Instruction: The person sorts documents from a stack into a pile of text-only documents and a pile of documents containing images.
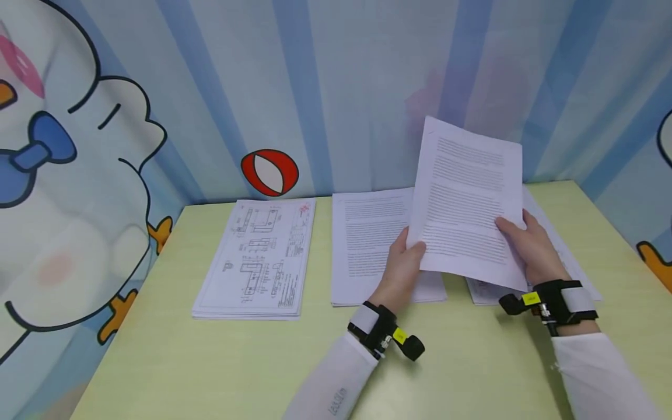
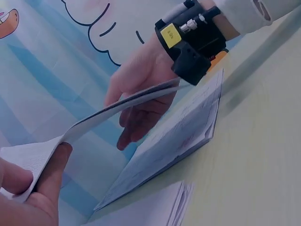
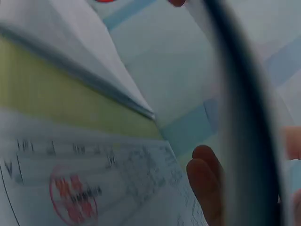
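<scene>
A small sheaf of printed sheets (image 1: pixel 464 198) is held up, tilted, above the table. My left hand (image 1: pixel 397 271) pinches its lower left edge, thumb in front. The right hand (image 1: pixel 534 249) grips the right edge, thumb on the printed face and fingers behind, as the left wrist view shows. Behind the left hand lies a stack of text pages (image 1: pixel 370 233), partly covered by the sheaf. Beneath the right hand is a stack of technical drawings (image 1: pixel 488 293) bearing a red round stamp (image 3: pixel 73 195), mostly hidden in the head view.
Farther left on the pale yellow table (image 1: pixel 210 361) lies another stack of technical drawings (image 1: pixel 257 262), also with a red mark. A blue striped curtain (image 1: pixel 357 87) with cartoon figures hangs right behind the table's back edge. Each wrist wears a black strap (image 1: pixel 375 329) with a camera.
</scene>
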`<state>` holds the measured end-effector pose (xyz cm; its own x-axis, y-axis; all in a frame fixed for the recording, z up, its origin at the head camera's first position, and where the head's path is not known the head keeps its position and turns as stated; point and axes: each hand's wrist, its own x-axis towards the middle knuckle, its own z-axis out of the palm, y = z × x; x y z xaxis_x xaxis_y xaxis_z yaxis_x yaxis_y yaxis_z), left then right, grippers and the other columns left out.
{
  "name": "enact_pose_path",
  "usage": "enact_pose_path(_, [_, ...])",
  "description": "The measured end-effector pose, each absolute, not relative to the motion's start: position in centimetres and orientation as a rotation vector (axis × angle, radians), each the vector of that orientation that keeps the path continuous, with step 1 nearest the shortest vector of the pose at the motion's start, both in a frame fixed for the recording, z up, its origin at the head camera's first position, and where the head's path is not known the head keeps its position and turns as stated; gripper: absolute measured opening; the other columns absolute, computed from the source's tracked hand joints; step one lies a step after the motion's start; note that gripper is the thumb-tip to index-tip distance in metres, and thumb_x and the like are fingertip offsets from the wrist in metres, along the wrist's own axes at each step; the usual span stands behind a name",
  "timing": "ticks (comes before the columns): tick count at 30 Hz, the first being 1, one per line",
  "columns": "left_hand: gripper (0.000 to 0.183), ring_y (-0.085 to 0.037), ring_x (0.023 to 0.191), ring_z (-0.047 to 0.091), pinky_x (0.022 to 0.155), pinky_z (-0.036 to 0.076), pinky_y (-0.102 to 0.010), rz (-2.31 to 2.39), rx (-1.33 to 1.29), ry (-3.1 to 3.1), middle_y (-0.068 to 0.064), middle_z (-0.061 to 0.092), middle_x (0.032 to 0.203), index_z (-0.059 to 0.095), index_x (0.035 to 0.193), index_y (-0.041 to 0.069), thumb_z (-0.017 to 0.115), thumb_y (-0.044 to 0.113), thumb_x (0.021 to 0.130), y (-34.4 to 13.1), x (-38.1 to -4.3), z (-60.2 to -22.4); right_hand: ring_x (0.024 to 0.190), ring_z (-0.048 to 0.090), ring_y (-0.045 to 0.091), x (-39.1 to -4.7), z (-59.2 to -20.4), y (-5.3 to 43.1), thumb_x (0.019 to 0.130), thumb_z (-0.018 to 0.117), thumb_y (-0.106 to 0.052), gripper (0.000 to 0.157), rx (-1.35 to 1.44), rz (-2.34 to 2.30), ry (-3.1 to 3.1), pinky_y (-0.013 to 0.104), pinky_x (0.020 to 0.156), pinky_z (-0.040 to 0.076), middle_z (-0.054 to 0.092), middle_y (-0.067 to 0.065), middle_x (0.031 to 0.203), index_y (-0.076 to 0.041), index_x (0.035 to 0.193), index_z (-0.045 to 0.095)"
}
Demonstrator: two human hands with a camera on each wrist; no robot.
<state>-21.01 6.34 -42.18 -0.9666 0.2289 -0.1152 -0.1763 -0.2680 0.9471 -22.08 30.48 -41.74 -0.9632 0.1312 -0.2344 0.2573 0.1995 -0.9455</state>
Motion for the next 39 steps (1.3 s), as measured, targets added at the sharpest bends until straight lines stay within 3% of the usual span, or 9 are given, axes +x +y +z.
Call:
enact_pose_path(2, [0.036,-0.012,0.102,0.059,0.088,0.046,-0.035,2.337,0.070,1.703,0.003,0.063,0.114,0.052,0.124,0.029,0.042,0.010,0.096,5.2,-21.1,-42.1,0.093,0.057,0.009,-22.0,-41.6,29.6,0.087,0.053,-0.051,0.085,0.339,-2.026,2.228,0.026,0.079,0.047,0.054,0.000,0.120,-0.015,0.151,0.010])
enact_pose_path(5, [0.036,-0.013,0.102,0.058,0.084,0.047,-0.033,2.359,0.055,1.711,0.001,0.062,0.117,0.050,0.126,0.029,0.042,0.011,0.097,3.3,-21.1,-42.2,0.087,0.061,0.001,-21.7,-40.9,28.0,0.091,0.056,-0.035,0.070,0.213,-2.162,2.036,0.019,0.069,0.050,0.058,-0.012,0.106,-0.015,0.148,0.020])
enact_pose_path(8, [0.037,-0.013,0.104,0.057,0.084,0.046,-0.031,2.362,0.061,1.762,0.000,0.061,0.119,0.049,0.128,0.028,0.042,0.010,0.096,1.1,-21.2,-42.5,0.092,0.062,0.003,-21.4,-40.3,26.3,0.095,0.051,-0.025,0.063,0.074,-2.169,2.002,0.019,0.072,0.051,0.057,-0.009,0.112,-0.014,0.148,0.019])
enact_pose_path(13, [0.038,-0.014,0.104,0.058,0.086,0.046,-0.031,2.233,0.148,1.954,-0.001,0.063,0.119,0.048,0.130,0.024,0.043,0.010,0.095,-2.5,-20.9,-42.4,0.090,0.066,0.006,-21.3,-39.5,23.7,0.096,0.050,-0.021,0.060,0.005,-2.141,2.098,0.022,0.069,0.055,0.062,-0.007,0.110,-0.014,0.148,0.022])
enact_pose_path(18, [0.035,-0.017,0.092,0.063,0.074,0.049,-0.028,2.002,0.146,2.195,-0.006,0.066,0.111,0.049,0.129,0.018,0.046,0.016,0.095,-5.4,-20.9,-41.3,0.089,0.068,0.008,-21.2,-39.1,21.7,0.094,0.053,-0.027,0.057,0.086,-2.095,2.171,0.023,0.069,0.057,0.063,-0.003,0.111,-0.015,0.146,0.030])
enact_pose_path(26, [0.033,-0.019,0.088,0.060,0.072,0.048,-0.029,1.795,0.054,2.345,-0.007,0.065,0.107,0.052,0.125,0.015,0.050,0.020,0.093,-8.6,-21.1,-40.7,0.089,0.066,0.011,-21.2,-39.9,19.3,0.095,0.050,-0.031,0.054,0.117,-1.898,2.367,0.023,0.068,0.055,0.059,0.017,0.123,-0.013,0.144,0.034])
enact_pose_path(32, [0.031,-0.017,0.074,0.057,0.060,0.046,-0.026,1.705,-0.016,2.330,-0.009,0.062,0.093,0.053,0.122,0.009,0.051,0.014,0.091,-9.8,-21.4,-41.6,0.103,0.060,0.027,-21.5,-41.2,18.3,0.100,0.039,-0.021,0.050,0.062,-1.720,2.436,0.030,0.079,0.049,0.055,0.019,0.128,-0.010,0.147,0.026])
enact_pose_path(39, [0.041,-0.016,0.066,0.054,0.057,0.045,-0.026,1.567,-0.073,2.383,-0.008,0.058,0.085,0.051,0.129,0.005,0.052,0.013,0.089,-10.2,-22.0,-42.7,0.107,0.059,0.030,-22.2,-42.7,17.8,0.098,0.042,-0.019,0.050,0.150,-1.633,2.447,0.039,0.086,0.050,0.056,0.019,0.128,-0.007,0.145,0.030])
